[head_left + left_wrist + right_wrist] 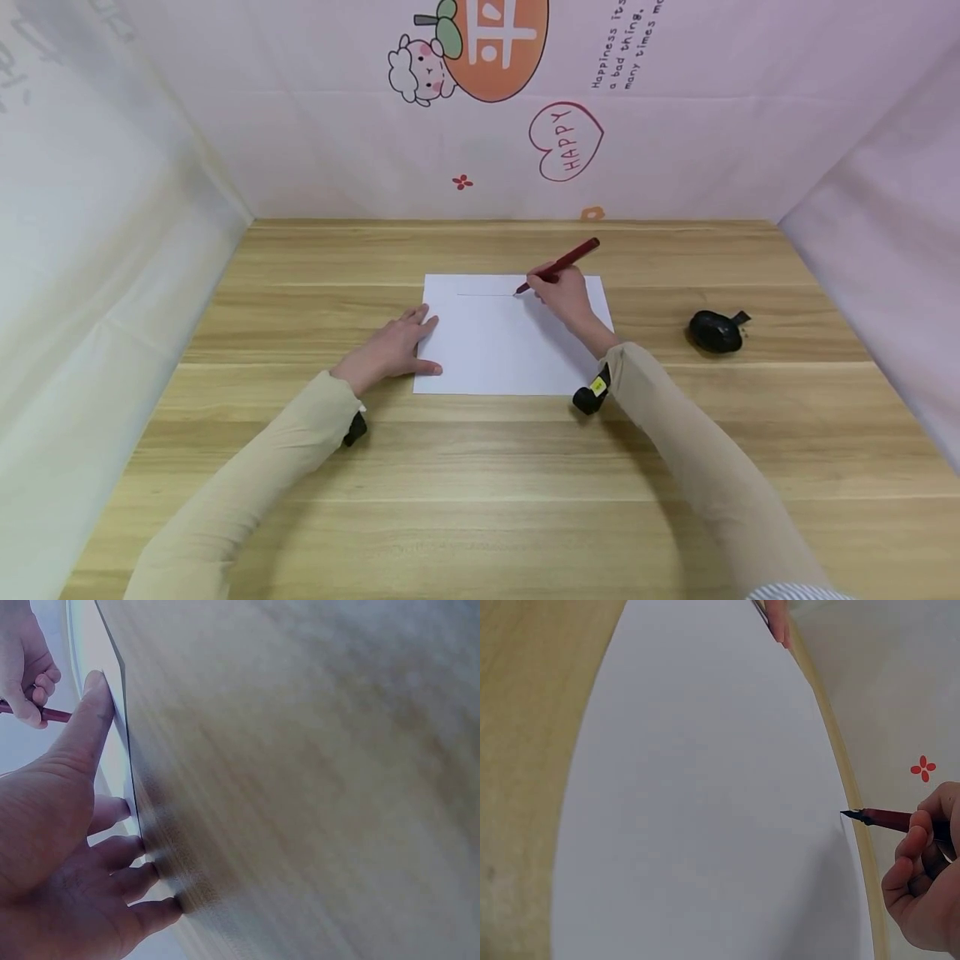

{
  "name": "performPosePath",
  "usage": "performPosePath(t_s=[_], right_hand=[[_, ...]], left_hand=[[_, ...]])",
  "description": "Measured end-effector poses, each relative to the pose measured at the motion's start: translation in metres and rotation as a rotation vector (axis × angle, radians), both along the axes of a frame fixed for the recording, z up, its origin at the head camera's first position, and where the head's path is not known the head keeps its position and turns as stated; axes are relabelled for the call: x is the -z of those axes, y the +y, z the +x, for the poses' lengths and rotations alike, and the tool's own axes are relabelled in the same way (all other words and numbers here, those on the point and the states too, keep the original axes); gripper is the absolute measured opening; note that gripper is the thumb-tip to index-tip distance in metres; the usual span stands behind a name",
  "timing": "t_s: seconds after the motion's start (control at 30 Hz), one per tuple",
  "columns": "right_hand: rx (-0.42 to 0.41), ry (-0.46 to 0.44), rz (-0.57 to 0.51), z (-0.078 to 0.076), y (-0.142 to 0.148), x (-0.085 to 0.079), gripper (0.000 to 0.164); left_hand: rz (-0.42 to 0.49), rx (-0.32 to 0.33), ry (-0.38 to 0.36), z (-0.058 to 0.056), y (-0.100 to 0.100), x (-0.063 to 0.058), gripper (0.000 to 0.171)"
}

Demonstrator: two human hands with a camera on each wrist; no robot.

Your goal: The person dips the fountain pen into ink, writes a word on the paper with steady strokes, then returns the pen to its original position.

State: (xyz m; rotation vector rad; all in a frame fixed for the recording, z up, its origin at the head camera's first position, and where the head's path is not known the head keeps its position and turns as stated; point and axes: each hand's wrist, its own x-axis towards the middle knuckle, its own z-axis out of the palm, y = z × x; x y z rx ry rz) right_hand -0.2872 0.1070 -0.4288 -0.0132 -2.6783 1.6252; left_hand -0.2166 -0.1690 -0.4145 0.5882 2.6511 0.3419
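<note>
A sheet of white paper [487, 350] lies on the wooden table, with a thin straight line [483, 294] along its upper part. My right hand [564, 296] grips a dark red fountain pen [573, 257], whose dark nib [852, 814] shows in the right wrist view. In the head view the nib is at the right end of the line. My left hand [392, 346] rests at the paper's left edge with its fingers spread. Its thumb [86, 724] lies on the sheet in the left wrist view.
To the right of the paper a small black object [715, 332] with a short tab sits on the table [480, 475]. White printed cloth [337, 158] hangs behind the table and along both sides. Each wrist carries a black camera [590, 400].
</note>
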Motion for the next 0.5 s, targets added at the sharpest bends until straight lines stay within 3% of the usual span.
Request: performPosePath(t_s=[0.5], right_hand=[[0.017,-0.020,0.000,0.0013,0.0055,-0.0006,0.024]], left_hand=[[0.007,0.000,0.014,-0.0020,-0.0006,0.0039,0.088]])
